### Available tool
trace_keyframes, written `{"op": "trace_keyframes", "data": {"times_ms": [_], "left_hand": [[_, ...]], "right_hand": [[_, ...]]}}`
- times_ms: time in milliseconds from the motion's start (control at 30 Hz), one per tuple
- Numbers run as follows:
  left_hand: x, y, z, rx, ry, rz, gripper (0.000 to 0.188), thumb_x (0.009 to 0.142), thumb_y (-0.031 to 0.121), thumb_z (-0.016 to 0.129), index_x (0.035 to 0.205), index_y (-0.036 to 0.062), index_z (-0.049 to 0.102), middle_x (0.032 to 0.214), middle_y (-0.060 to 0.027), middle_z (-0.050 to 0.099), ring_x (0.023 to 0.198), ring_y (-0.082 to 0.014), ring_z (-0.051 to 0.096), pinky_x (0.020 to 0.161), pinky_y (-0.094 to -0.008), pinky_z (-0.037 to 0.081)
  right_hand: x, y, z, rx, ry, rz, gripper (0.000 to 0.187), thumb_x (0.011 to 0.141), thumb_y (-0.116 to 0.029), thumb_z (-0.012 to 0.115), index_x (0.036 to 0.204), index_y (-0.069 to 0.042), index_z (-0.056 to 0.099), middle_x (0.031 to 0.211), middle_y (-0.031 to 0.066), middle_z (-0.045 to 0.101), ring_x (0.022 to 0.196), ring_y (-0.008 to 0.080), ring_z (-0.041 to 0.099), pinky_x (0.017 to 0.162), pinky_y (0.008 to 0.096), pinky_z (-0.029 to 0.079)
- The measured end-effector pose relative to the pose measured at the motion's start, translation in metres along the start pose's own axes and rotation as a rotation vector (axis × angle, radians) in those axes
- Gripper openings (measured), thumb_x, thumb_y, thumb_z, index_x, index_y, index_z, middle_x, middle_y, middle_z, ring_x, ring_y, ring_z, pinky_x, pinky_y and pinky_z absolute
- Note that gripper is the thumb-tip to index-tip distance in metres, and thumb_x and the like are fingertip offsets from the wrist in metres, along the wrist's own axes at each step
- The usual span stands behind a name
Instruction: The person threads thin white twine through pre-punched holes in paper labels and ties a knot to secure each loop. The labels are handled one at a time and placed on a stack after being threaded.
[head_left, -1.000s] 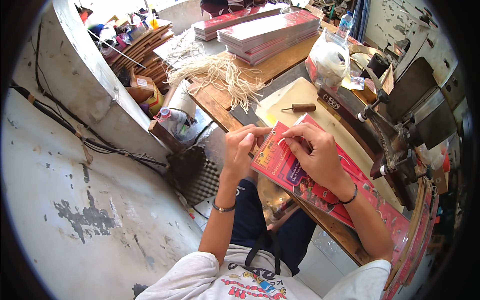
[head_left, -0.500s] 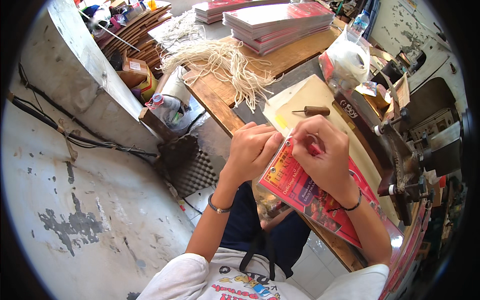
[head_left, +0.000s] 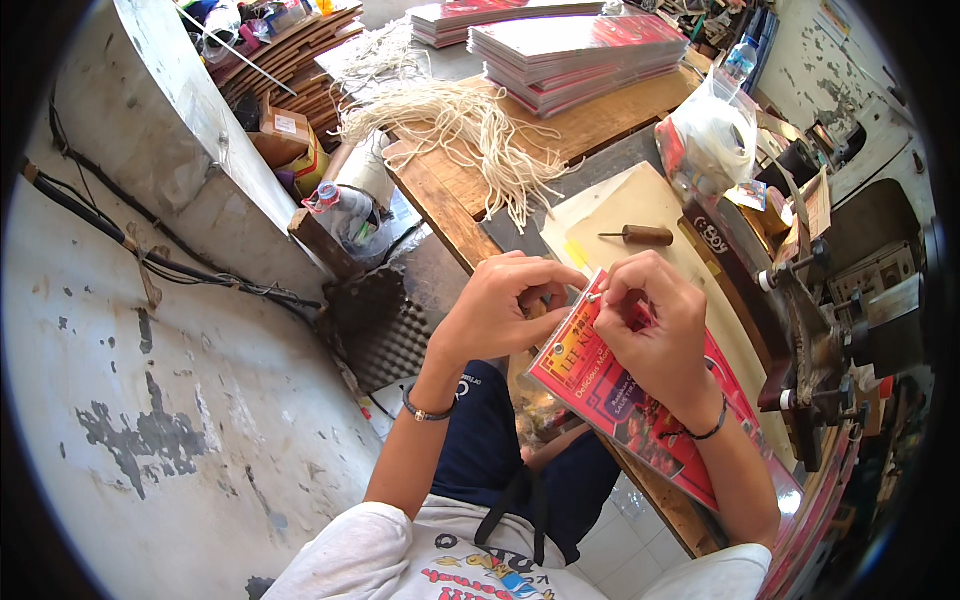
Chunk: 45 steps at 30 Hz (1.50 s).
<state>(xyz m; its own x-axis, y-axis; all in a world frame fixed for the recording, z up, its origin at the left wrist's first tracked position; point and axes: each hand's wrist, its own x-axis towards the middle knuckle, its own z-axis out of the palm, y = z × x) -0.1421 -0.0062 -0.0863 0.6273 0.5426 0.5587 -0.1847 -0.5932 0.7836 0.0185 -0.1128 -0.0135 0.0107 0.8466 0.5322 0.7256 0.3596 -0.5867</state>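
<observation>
A glossy red printed board [head_left: 640, 450] lies slanted along the near edge of the wooden workbench, with metal eyelets [head_left: 559, 349] at its upper end. My right hand [head_left: 655, 325] rests over the board, fingers curled in a pinch. A short bit of white cord [head_left: 594, 297] shows at its fingertips, by the board's upper edge. My left hand [head_left: 510, 305] curves round that same edge, thumb and forefinger against it with a gap between them; its other fingers are partly hidden. Beyond the hands, a wooden-handled awl [head_left: 647, 235] lies on a cream sheet [head_left: 610, 205].
Loose white cords [head_left: 470, 130] spread over the workbench [head_left: 425, 185]. Stacked red boards [head_left: 575, 60] stand at the back. A white plastic bag [head_left: 715, 135] and a dark metal machine [head_left: 800, 340] are at the right; a peeling wall [head_left: 200, 400] runs along the left.
My left hand has loosened from a closed fist into a curved grip at the board's edge. The right hand's fingertips have shifted slightly, and white cord now shows at them.
</observation>
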Motion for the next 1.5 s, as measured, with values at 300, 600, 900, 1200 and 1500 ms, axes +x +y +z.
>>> {"op": "trace_keyframes", "data": {"times_ms": [300, 600, 900, 1200, 1500], "left_hand": [[0.003, 0.001, 0.001, -0.017, -0.013, -0.048, 0.022, 0.076, 0.002, 0.075, 0.098, 0.0019, 0.074, 0.07, -0.0033, 0.064, 0.057, -0.0065, 0.052, 0.052, -0.0215, 0.04], [0.003, 0.002, 0.002, -0.214, -0.058, -0.19, 0.011, 0.083, 0.002, 0.071, 0.093, -0.0028, 0.072, 0.073, 0.0015, 0.064, 0.065, -0.0004, 0.052, 0.053, -0.0185, 0.04], [0.005, 0.007, -0.002, -0.232, -0.111, -0.321, 0.009, 0.086, 0.004, 0.069, 0.091, -0.0035, 0.069, 0.072, 0.0042, 0.062, 0.062, 0.0029, 0.048, 0.051, -0.016, 0.037], [0.008, 0.006, 0.014, 0.005, 0.11, -0.306, 0.011, 0.088, 0.005, 0.064, 0.081, -0.0034, 0.062, 0.067, 0.003, 0.059, 0.059, 0.0008, 0.048, 0.05, -0.0185, 0.036], [0.016, 0.006, 0.009, -0.599, 0.561, -0.386, 0.008, 0.094, 0.007, 0.051, 0.093, 0.0016, 0.057, 0.074, -0.0023, 0.057, 0.068, -0.0102, 0.059, 0.063, -0.0227, 0.045]], "right_hand": [[-0.001, -0.005, 0.0, -0.018, -0.059, 0.037, 0.016, 0.072, 0.003, 0.069, 0.084, -0.002, 0.059, 0.08, 0.0061, 0.057, 0.056, 0.0131, 0.058, 0.053, 0.0295, 0.05], [-0.005, -0.005, 0.006, -0.116, -0.093, -0.104, 0.021, 0.071, 0.002, 0.068, 0.089, -0.002, 0.057, 0.083, 0.0126, 0.055, 0.079, 0.0311, 0.059, 0.069, 0.0389, 0.05], [-0.003, -0.013, 0.002, 0.09, -0.003, 0.038, 0.018, 0.082, 0.001, 0.063, 0.098, 0.0, 0.056, 0.09, 0.0154, 0.061, 0.07, 0.028, 0.063, 0.064, 0.0384, 0.052], [0.014, -0.035, -0.057, -0.048, -0.395, 0.326, 0.026, 0.089, -0.01, 0.062, 0.11, 0.005, 0.06, 0.085, 0.0202, 0.07, 0.077, 0.0312, 0.07, 0.07, 0.0378, 0.055], [0.024, -0.088, -0.132, 0.525, -0.196, 0.374, 0.02, 0.098, -0.013, 0.052, 0.112, -0.003, 0.062, 0.077, 0.0017, 0.061, 0.048, 0.002, 0.044, 0.042, 0.0171, 0.033]]}}
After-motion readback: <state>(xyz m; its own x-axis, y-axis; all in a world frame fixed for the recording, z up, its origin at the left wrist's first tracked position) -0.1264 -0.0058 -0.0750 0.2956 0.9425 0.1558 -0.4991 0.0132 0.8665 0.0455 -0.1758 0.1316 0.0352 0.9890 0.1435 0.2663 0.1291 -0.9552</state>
